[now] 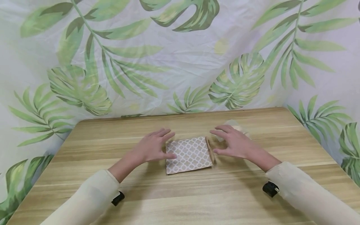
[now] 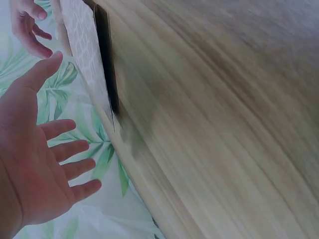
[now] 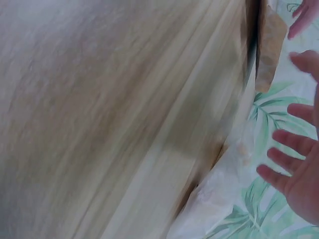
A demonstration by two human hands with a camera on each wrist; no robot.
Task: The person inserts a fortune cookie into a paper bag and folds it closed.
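Observation:
A paper bag (image 1: 188,154) with a white lattice pattern on tan lies flat on the table, its folded brown side facing right. My left hand (image 1: 153,146) hovers at the bag's left edge, fingers spread, the thumb overlapping the pattern in the head view. Opposite it, my right hand (image 1: 233,144) is held beside the brown side, fingers apart and relaxed. Both palms face the bag, as the left hand (image 2: 40,164) and right hand (image 3: 299,154) show in the wrist views, and neither holds anything. Behind the right hand lies a translucent plastic bag (image 3: 214,199), partly hidden in the head view.
The wood-grain table (image 1: 180,200) reaches back to a hanging cloth (image 1: 180,62) printed with green leaves. A small black device (image 1: 271,189) sits under the right sleeve, and another black device (image 1: 118,198) under the left one.

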